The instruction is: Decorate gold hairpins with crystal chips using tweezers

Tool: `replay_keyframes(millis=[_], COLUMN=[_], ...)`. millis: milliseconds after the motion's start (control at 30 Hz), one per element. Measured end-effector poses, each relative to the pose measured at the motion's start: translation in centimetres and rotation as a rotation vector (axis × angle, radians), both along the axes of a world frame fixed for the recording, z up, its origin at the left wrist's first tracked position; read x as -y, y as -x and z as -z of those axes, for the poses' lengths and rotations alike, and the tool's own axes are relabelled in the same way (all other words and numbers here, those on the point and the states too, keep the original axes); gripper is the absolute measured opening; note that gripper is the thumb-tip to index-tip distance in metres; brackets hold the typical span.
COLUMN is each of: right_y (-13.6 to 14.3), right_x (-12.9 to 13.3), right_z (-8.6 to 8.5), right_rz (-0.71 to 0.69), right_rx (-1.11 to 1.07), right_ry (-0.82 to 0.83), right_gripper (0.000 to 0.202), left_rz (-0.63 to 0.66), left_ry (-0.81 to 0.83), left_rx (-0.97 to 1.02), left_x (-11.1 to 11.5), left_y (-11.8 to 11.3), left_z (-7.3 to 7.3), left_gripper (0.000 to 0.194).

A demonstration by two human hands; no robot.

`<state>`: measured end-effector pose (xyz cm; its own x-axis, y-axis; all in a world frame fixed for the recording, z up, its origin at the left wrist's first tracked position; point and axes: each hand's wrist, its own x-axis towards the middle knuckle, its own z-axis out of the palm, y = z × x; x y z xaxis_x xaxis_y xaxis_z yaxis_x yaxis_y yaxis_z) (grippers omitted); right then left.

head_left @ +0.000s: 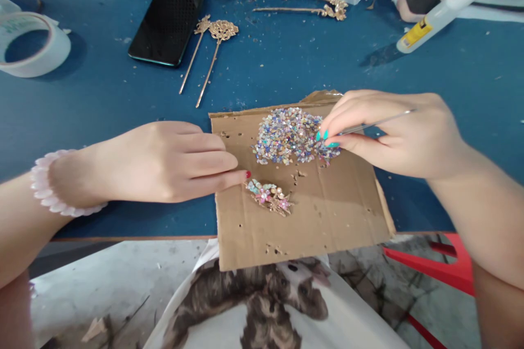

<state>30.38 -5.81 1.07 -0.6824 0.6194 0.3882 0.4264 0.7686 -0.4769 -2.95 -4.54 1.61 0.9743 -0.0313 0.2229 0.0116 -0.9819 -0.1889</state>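
Observation:
A piece of brown cardboard (327, 212) lies at the table's front edge and overhangs it. On it is a heap of small multicoloured stone chips (286, 136). Below the heap lies an ornament (270, 196) with pink flowers, pale blue stones and pearls. My left hand (180, 163) is closed, its fingertips at the ornament's left end; whether they grip it is hidden. My right hand (385, 128) pinches a thin metal tool (376, 122), its fingertips at the right side of the heap.
Behind the cardboard lie a black phone (167, 22), two gold hairpins (215, 46) and more hairpins (303, 10). White tape (36, 46) sits at the left. A glue bottle (434, 24) stands at the back right. A red stool (446, 262) is below the table's edge.

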Motion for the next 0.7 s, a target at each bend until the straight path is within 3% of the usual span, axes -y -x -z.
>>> replay_keyframes(millis=[700], right_y=[-0.15], right_x=[-0.03], right_z=[0.1], right_rz=[-0.004], right_rx=[-0.022], right_ry=[0.012], right_gripper=[0.012], left_rz=[-0.024], left_ry=[-0.026], left_rx=[-0.009], left_x=[0.0], left_y=[0.19], left_z=[-0.02], left_gripper=[0.032])
